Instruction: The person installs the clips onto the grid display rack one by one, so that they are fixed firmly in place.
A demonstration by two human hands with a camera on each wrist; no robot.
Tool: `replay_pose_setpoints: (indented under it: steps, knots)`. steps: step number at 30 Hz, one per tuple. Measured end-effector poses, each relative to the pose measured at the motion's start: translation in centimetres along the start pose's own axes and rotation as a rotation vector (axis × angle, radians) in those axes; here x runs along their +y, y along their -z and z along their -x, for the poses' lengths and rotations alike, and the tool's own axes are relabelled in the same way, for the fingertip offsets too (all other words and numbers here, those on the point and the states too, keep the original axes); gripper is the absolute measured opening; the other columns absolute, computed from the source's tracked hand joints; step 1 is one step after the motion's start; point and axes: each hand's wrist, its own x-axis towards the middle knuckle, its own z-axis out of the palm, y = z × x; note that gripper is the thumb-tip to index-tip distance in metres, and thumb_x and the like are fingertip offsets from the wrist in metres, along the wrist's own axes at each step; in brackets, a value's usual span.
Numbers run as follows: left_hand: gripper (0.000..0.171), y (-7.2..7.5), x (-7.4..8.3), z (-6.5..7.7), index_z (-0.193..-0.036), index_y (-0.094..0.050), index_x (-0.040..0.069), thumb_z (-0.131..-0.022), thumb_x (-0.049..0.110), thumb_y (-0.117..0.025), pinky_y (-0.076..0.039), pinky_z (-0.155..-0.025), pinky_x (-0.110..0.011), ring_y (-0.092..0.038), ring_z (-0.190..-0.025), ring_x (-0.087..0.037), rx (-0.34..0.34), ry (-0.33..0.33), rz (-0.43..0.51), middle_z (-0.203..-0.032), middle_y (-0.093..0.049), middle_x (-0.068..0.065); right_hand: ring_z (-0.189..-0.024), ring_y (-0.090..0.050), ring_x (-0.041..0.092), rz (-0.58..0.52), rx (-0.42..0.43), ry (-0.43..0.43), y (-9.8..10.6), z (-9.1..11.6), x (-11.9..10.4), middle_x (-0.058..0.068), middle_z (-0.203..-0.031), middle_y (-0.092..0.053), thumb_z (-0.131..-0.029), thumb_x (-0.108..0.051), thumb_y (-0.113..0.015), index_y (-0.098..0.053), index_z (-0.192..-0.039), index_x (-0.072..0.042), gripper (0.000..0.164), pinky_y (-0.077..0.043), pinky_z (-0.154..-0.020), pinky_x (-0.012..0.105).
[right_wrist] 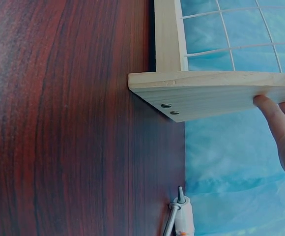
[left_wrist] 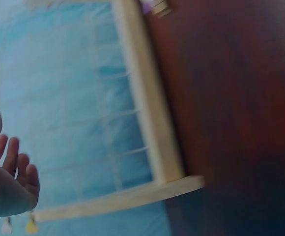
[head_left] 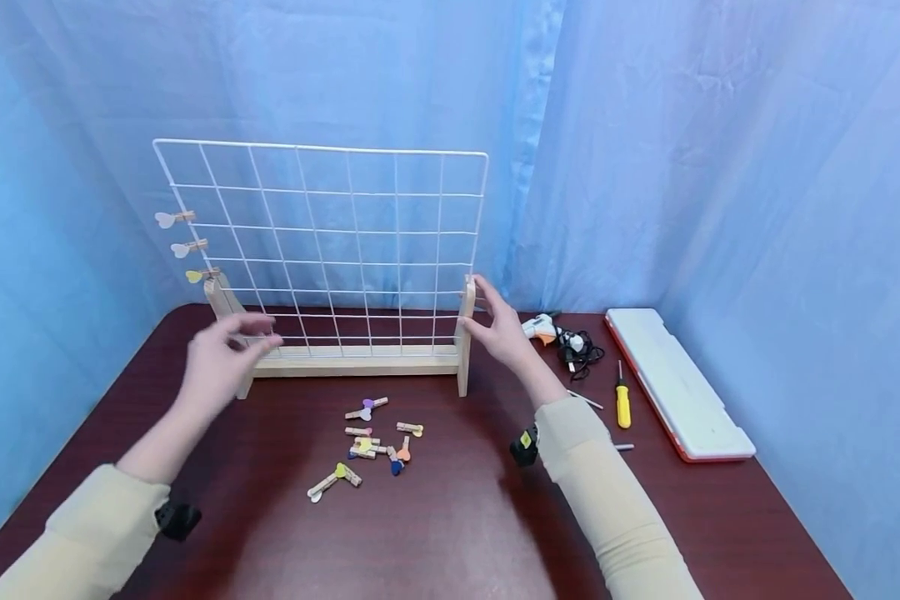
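Observation:
A white wire grid (head_left: 297, 147) stands in a wooden frame (head_left: 360, 367) on the table. My right hand (head_left: 501, 330) holds the frame's right upright (right_wrist: 206, 93) near its top, its thumb and fingers against the wood. In front of the left upright hovers my left hand (head_left: 221, 354), fingers loosely bent and no object visible in it. Clipped down the grid's left edge are a white heart clothespin (head_left: 167, 220), another white one (head_left: 182, 249) and a yellow one (head_left: 195, 276). Several small wooden clothespins (head_left: 364, 446) with coloured hearts lie in front of the frame.
To the right are a white glue gun (head_left: 540, 327) with a black cord (head_left: 583, 354), a yellow screwdriver (head_left: 623, 408) and thin white sticks (head_left: 587, 399). A long white case (head_left: 675, 379) with a red base lies near the right edge. Blue curtains (head_left: 690, 150) hang behind the table.

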Motion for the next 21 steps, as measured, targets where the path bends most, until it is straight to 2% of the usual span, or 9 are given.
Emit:
replay_pose_setpoints:
  steps: [3, 6, 9, 11, 14, 18, 21]
  knots:
    - [0.03, -1.3, -0.6, 2.3, -0.099, -0.065, 0.011, -0.074, 0.026, -0.072, -0.044, -0.062, -0.023, -0.056, -0.072, -0.01, -0.158, -0.074, -0.043, -0.088, -0.066, -0.003, -0.123, -0.04, 0.021, -0.002, -0.001, 0.008, 0.0, -0.1, 0.0, 0.004, -0.138, -0.038, -0.083, -0.023, -0.062, -0.022, -0.141, -0.026, 0.07, -0.033, -0.1, 0.039]
    - [0.032, -2.5, -1.1, 4.6, -0.098, -0.064, 0.011, -0.072, 0.026, -0.074, -0.046, -0.068, -0.032, -0.059, -0.078, -0.014, -0.33, -0.114, -0.041, -0.085, -0.066, 0.0, -0.123, -0.04, 0.022, -0.002, 0.003, 0.016, 0.0, -0.1, 0.1, 0.004, -0.138, -0.038, -0.083, -0.023, -0.063, -0.023, -0.14, -0.026, 0.07, -0.033, -0.1, 0.039]
    - [0.033, -3.4, -1.4, 6.7, -0.095, -0.062, 0.013, -0.069, 0.027, -0.076, -0.047, -0.071, -0.034, -0.059, -0.078, -0.014, -0.517, -0.133, -0.049, -0.084, -0.065, 0.003, -0.123, -0.04, 0.021, -0.001, 0.0, 0.016, -0.1, 0.0, 0.0, 0.004, -0.137, -0.039, -0.083, -0.023, -0.062, -0.023, -0.141, -0.025, 0.07, -0.033, -0.1, 0.036]
    - [0.033, -3.8, -1.5, 7.8, -0.093, -0.061, 0.013, -0.067, 0.026, -0.077, -0.048, -0.069, -0.032, -0.058, -0.077, -0.013, -0.614, -0.154, -0.059, -0.083, -0.062, 0.005, -0.123, -0.04, 0.021, 0.0, -0.005, 0.01, 0.0, 0.1, -0.3, 0.004, -0.137, -0.039, -0.083, -0.024, -0.062, -0.022, -0.141, -0.024, 0.07, -0.034, -0.1, 0.036]
    - [0.031, -4.1, -1.5, 9.1, -0.086, -0.058, 0.016, -0.064, 0.025, -0.078, -0.047, -0.065, -0.026, -0.054, -0.073, -0.009, -0.695, -0.198, -0.084, -0.078, -0.058, 0.008, -0.123, -0.039, 0.025, -0.017, -0.016, 0.006, 0.2, 0.4, -1.5, 0.009, -0.138, -0.037, -0.084, -0.018, -0.061, -0.022, -0.141, -0.018, 0.069, -0.034, -0.099, 0.04]
    - [0.03, -4.4, -1.3, 10.1, -0.079, -0.054, 0.019, -0.064, 0.029, -0.078, -0.043, -0.061, -0.02, -0.049, -0.069, -0.006, -0.75, -0.235, -0.096, -0.073, -0.053, 0.01, -0.123, -0.038, 0.033, -0.046, -0.021, 0.006, 0.4, 0.8, -2.9, 0.016, -0.139, -0.034, -0.084, -0.009, -0.06, -0.022, -0.141, -0.009, 0.068, -0.033, -0.098, 0.048]
    - [0.029, -4.5, -1.1, 10.4, -0.076, -0.051, 0.019, -0.066, 0.028, -0.077, -0.041, -0.057, -0.018, -0.048, -0.065, -0.005, -0.786, -0.248, -0.059, -0.069, -0.051, 0.008, -0.123, -0.039, 0.029, -0.025, -0.019, 0.008, 0.3, 0.5, -2.0, 0.012, -0.139, -0.035, -0.085, -0.015, -0.06, -0.022, -0.142, -0.014, 0.069, -0.034, -0.098, 0.045]
